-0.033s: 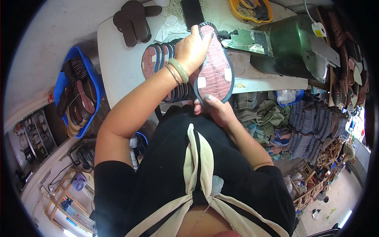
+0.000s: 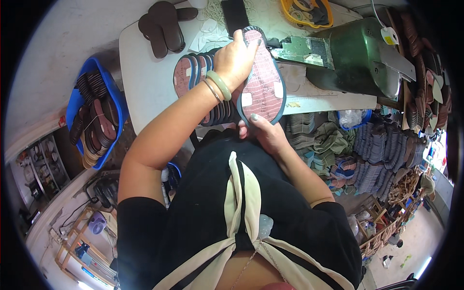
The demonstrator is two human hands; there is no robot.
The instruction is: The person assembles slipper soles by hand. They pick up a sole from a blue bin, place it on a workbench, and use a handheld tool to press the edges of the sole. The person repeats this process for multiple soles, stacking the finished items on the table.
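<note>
I hold up a shoe sole with a pink patterned face, two white patches and a dark blue rim. My left hand is closed on its narrower far end, the thumb lying on the pink face. At the rounded near end, my right hand pinches the edge with the thumb on top. Its other fingers are partly hidden under the sole. Beneath my left forearm, a row of similar soles stands packed together on the white table.
A green sewing machine stands right of the sole, its arm close to the sole's far end. Brown soles lie at the far left of the table. A yellow basket sits at the back; a blue basket of soles is at left.
The sole and both hands have shifted only very slightly. My grip on it is the same.
</note>
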